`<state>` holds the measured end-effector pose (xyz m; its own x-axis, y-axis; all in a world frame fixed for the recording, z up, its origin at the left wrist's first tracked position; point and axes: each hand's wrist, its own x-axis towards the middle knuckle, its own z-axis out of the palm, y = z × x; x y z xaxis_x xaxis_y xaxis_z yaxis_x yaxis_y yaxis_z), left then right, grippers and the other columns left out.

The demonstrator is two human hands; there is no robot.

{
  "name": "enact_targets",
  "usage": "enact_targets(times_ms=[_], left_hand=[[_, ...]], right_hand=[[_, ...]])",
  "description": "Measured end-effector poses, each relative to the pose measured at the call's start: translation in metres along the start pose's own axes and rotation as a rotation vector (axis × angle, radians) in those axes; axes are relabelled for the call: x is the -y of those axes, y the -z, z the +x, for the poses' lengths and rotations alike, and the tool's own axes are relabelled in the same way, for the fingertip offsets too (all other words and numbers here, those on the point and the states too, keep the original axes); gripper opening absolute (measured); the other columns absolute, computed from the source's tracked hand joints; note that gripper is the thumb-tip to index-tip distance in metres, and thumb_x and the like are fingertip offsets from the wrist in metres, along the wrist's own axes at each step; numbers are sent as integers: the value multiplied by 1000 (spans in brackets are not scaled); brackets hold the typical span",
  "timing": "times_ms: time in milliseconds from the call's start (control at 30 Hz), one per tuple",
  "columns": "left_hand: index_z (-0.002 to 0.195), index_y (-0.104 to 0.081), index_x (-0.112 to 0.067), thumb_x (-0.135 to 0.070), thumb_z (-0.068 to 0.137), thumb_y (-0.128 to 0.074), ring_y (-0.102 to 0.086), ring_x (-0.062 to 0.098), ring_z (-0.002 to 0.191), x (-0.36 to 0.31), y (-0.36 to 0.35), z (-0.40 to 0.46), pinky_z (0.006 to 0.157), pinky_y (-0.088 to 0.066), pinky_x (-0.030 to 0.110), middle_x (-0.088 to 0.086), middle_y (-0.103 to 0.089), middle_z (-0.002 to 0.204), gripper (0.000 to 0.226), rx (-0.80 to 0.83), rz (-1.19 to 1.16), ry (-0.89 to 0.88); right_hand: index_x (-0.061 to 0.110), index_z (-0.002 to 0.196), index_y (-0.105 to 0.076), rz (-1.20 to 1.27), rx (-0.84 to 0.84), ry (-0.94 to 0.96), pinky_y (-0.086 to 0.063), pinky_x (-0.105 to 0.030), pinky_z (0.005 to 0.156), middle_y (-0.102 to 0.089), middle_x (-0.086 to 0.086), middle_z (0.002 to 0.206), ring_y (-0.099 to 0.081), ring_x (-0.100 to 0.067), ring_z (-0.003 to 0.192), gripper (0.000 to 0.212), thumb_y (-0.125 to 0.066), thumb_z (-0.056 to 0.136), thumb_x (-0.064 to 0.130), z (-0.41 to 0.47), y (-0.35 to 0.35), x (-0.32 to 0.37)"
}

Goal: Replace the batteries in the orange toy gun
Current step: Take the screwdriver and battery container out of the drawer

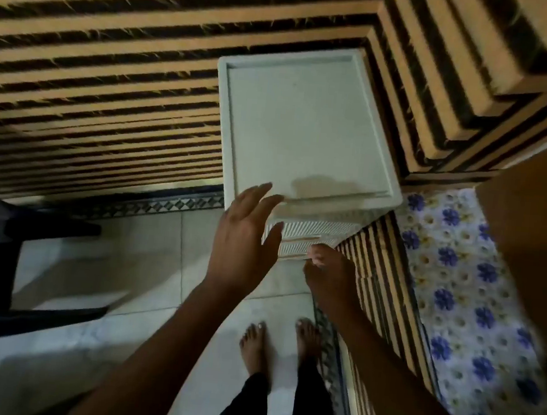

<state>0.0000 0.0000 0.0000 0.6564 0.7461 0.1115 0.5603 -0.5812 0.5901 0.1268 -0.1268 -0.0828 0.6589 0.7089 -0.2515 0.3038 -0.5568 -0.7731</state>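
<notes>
So the person is standing barefoot on the tiled floor point(148, 262), looking straight down at a pale plastic drawer unit point(309, 124) tucked into the corner where two striped walls meet. No orange toy gun anywhere in view, and no batteries either. My guess is one or the other is inside this unit, which would explain going for a drawer first.

The left hand point(243, 237) is spread out with the fingers straight, hovering at the near-left corner of the unit's top. I can't tell if it actually touches. Looks like it's there to steady the thing so it doesn't slide when a drawer gets pulled.

The right hand point(326, 268) is lower down at the ribbed drawer front point(299, 239), fingers curled in against its lower right edge as if pinching the lip, though the frame is blurry so I wouldn't swear to the grip.

A flowery mat point(463, 290) lies to the right, and something dark, maybe a chair point(4, 250), on the left.
</notes>
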Motion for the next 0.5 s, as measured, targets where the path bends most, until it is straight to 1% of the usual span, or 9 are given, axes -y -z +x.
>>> enact_targets(times_ms=[67,133,200,233,300,367,433,500], left_hand=[[146,-59,-19,-26,98,-70,-38,27,153,14,-14,12,122,-37,48,6,-45,163,50,49,90,0],[149,-57,-20,-33,100,-66,-33,27,156,29,-26,18,123,-35,52,5,-41,166,51,94,157,-1],[150,-56,-20,-32,101,-65,-33,27,157,38,-37,19,122,-35,53,6,-40,166,51,88,169,-27],[151,-56,-19,-31,102,-65,-33,27,156,41,-42,19,122,-34,52,6,-41,166,51,67,170,-42],[151,-56,-20,-27,103,-64,-32,27,157,45,-48,16,124,-32,50,7,-41,166,49,17,157,-51],[150,-57,-20,-26,103,-64,-32,26,157,45,-51,16,125,-30,47,6,-41,165,48,-17,155,-50],[149,-59,-20,-25,104,-63,-34,26,156,46,-54,15,124,-30,46,6,-43,164,46,-51,164,-61],[148,-59,-20,-26,104,-61,-34,26,156,46,-56,15,124,-31,47,6,-43,164,44,-70,175,-68]], right_hand=[[6,128,-68,-196,117,34,-53,-38,103,-69,-11,127,-64,-24,119,36,-66,92,9,25,-9,-13],[9,139,-58,-355,256,73,-48,-45,110,-61,-10,140,-56,-28,131,45,-64,95,15,45,-17,-26],[6,145,-51,-500,382,148,-42,-46,114,-50,-12,151,-44,-29,143,48,-59,98,15,59,-25,-39],[5,147,-49,-570,419,179,-41,-46,114,-47,-13,154,-40,-29,146,50,-57,99,15,65,-30,-46],[5,145,-48,-706,488,191,-42,-49,112,-42,-14,157,-36,-31,148,49,-56,98,15,75,-37,-55],[5,139,-50,-792,534,197,-45,-53,108,-41,-14,155,-33,-33,148,47,-58,94,14,83,-43,-63],[5,132,-54,-829,514,253,-52,-54,98,-48,-15,145,-42,-36,139,43,-62,90,12,90,-48,-69],[2,133,-54,-842,455,301,-57,-50,90,-55,-18,134,-56,-38,123,47,-63,87,10,92,-49,-73]])
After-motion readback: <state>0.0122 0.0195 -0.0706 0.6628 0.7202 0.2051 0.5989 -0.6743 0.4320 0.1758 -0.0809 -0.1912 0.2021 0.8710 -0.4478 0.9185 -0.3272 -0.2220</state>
